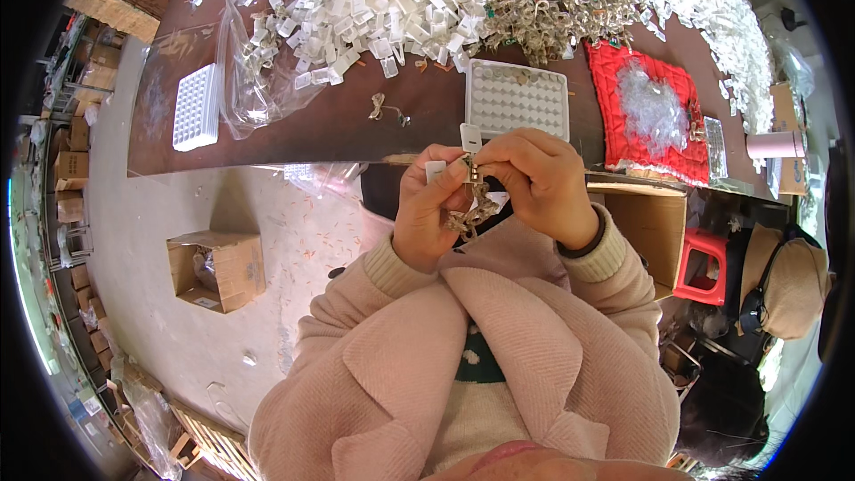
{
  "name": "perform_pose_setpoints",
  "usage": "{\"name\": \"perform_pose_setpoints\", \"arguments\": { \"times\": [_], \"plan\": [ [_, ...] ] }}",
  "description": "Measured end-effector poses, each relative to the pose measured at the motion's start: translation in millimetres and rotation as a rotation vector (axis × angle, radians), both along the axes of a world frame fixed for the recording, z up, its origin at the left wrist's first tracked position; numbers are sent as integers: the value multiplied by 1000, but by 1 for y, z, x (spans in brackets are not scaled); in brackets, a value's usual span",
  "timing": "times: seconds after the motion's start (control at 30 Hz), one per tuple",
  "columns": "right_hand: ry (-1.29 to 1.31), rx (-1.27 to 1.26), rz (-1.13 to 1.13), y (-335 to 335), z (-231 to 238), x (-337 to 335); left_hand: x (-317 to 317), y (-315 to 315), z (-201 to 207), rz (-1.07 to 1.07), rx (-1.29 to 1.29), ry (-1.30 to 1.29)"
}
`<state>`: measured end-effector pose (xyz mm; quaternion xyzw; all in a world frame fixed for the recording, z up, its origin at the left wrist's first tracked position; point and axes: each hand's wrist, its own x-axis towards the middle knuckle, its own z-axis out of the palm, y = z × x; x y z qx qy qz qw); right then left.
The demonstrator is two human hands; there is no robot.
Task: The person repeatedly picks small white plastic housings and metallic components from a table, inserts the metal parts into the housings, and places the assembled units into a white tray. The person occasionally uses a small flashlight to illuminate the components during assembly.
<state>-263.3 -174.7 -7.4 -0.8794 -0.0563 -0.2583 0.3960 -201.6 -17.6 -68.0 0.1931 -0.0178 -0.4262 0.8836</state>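
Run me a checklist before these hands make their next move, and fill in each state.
1. Both hands at the work: ok; left hand and right hand meet at a small metal piece.
2. White plastic tag in view: ok; it sticks up beyond the fingertips.
3. Metal piece firmly held: cannot tell; fingers cover part of it.
4. White grid tray nearby: ok; it lies on the table just beyond the hands.
5. No stray metal on the table: not ok; a loose metal clasp lies left of the tray.
6. Red quilted cloth bare: not ok; clear plastic pieces cover its middle.
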Motion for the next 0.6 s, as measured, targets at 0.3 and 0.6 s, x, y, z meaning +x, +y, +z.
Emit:
{"name": "perform_pose_setpoints", "arguments": {
  "times": [0.3, 0.6],
  "plan": [
    [-123, -226, -117, 9, -5, 3, -3, -4, -2, 96, 94, -26],
    [14, 103, -216, 22, -10, 4, 2, -4, -8, 66, 50, 9]
  ]
}}
